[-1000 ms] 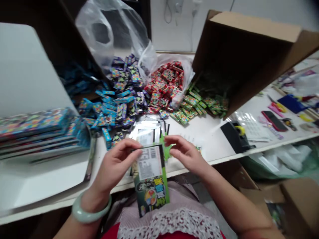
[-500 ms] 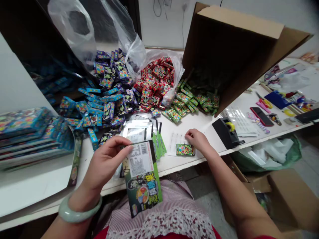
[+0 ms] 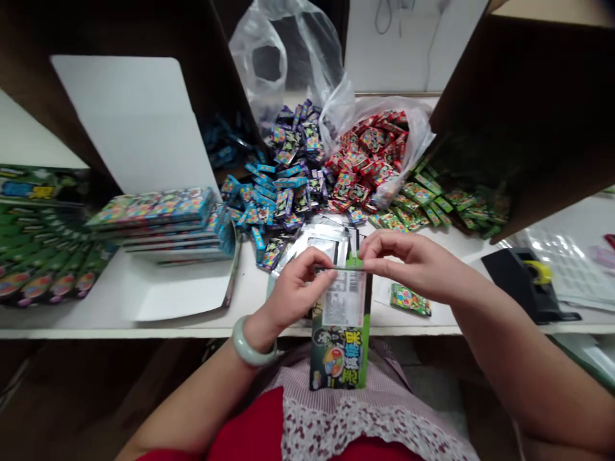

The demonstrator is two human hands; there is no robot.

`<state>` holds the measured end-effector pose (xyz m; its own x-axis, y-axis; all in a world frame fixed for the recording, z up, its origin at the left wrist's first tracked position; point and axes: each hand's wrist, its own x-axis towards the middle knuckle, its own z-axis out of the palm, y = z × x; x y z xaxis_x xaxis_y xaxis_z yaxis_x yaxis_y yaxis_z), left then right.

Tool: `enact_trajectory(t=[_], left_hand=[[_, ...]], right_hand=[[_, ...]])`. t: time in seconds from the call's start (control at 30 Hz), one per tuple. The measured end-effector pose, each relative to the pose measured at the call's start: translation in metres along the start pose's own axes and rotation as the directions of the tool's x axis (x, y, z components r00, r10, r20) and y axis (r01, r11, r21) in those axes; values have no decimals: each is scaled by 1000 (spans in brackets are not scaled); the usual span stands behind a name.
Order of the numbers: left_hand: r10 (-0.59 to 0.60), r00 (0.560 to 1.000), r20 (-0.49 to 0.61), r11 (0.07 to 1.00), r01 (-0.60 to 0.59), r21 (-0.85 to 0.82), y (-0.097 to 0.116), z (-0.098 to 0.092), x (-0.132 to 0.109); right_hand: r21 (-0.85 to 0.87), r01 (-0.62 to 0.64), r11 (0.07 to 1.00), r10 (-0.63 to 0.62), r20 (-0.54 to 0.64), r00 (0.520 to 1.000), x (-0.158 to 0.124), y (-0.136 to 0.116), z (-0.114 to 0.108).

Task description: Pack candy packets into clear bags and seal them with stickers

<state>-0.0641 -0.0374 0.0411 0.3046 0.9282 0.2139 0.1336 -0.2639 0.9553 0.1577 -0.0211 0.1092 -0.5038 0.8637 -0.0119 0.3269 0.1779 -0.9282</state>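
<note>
My left hand (image 3: 298,288) and my right hand (image 3: 408,262) both pinch the top edge of a flat printed packet (image 3: 340,326). Its back faces up, with a white barcode label, and its lower part is green and black. The packet hangs down over the table's front edge. Beyond my right hand, a small green printed packet (image 3: 410,299) lies on the table, untouched. A stack of silver-and-black foil bags (image 3: 317,244) lies just beyond my hands, partly hidden by them. A jade bangle (image 3: 253,342) circles my left wrist.
Heaps of small blue (image 3: 254,203), purple (image 3: 298,147), red (image 3: 365,153) and green (image 3: 435,198) packets lie beyond, with a plastic bag (image 3: 288,57) behind them. A tilted cardboard box (image 3: 523,109) stands at right, near a black tape dispenser (image 3: 523,275). Stacked printed sheets (image 3: 163,224) lie at left.
My right hand has left the small green packet and now grips the large packet's top edge beside my left hand. The view has swung left, shifting the table contents rightward.
</note>
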Motion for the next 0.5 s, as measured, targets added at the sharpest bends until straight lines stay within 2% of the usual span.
enact_trajectory(t=[0.07, 0.2, 0.5], left_hand=[[14, 1000, 8, 1000, -14, -15, 4, -1, -1], [13, 1000, 13, 997, -12, -72, 7, -5, -3], [77, 993, -91, 995, -82, -52, -3, 1, -3]], right_hand=[[-58, -48, 997, 52, 76, 996, 18, -7, 8], [-64, -197, 978, 205, 171, 964, 33, 1, 14], [-107, -239, 965, 249, 92, 964, 37, 4, 23]])
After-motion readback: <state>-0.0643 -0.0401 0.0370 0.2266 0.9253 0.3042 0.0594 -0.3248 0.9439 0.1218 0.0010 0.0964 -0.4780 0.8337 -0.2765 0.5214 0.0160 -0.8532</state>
